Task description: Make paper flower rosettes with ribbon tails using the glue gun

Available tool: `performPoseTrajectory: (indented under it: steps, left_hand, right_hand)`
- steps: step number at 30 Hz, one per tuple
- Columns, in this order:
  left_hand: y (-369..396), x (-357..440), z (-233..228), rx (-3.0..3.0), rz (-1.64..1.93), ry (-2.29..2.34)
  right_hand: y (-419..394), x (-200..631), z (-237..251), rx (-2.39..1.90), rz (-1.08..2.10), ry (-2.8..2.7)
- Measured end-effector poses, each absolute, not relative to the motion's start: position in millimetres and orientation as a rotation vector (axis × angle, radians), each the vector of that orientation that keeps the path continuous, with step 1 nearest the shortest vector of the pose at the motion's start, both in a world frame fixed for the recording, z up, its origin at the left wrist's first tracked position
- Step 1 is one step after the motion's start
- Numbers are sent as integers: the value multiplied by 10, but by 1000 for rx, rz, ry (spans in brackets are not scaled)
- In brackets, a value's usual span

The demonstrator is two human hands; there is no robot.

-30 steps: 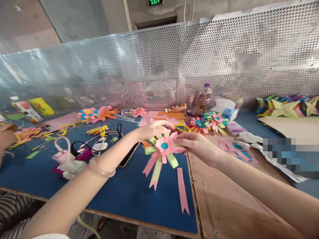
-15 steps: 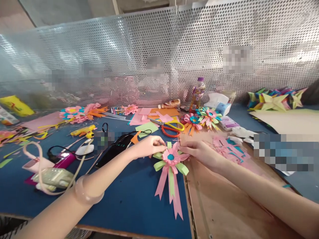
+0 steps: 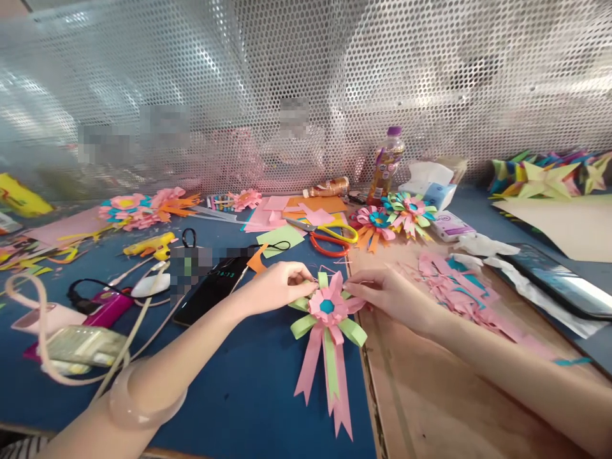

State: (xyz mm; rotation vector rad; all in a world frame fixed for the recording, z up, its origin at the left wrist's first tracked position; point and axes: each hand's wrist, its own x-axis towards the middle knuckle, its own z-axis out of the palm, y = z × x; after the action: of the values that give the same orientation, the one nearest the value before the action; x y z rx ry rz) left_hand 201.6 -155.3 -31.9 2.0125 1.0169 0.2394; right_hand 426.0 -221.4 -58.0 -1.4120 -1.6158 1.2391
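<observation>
A paper flower (image 3: pixel 327 308) in pink and light green, with a blue centre, is between my hands. Pink and green strips with notched ends hang from its lower side toward me. My left hand (image 3: pixel 291 285) pinches a loop at the flower's upper left. On the other side, my right hand (image 3: pixel 388 290) has thumb and fingers closed on the upper right pink petals. Parts of the fingertips are hidden behind the paper. Just beyond the flower lie scissors (image 3: pixel 332 237) with red and yellow handles, beside a light green paper sheet (image 3: pixel 283 241).
A dark phone (image 3: pixel 210 290) and a yellow glue gun (image 3: pixel 149 245) lie to the left, near tangled cables. Finished flowers (image 3: pixel 406 217), a drink bottle (image 3: pixel 386 164) and a tissue pack (image 3: pixel 437 193) stand at the back. Pink paper scraps (image 3: pixel 459 287) lie right. A perforated metal screen (image 3: pixel 306 76) closes the far side.
The view has tilted down and come a little closer. Both hands keep their hold on the flower, which has hardly moved between them.
</observation>
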Motion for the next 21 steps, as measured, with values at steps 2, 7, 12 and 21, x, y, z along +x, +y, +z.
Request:
performPoseTrajectory:
  steps: [2,7,12,21]
  left_hand:
    - [-1561,2017,-326,2026,237,1029]
    - [-1582,2050,-337,2069,247,1054]
    - [-1616,2072,-340,2087,274,1080]
    - [-1640,2098,-367,2081,333,1101]
  right_hand:
    - [-2228,4262,-576,-1412,1234,-1632]
    - [-2272,4273,-576,-1443,1214,-1650]
    - [-2310,4277,-579,-1426,1242,-1631]
    - [-2357,4271,-563,-1458,1193,-1662]
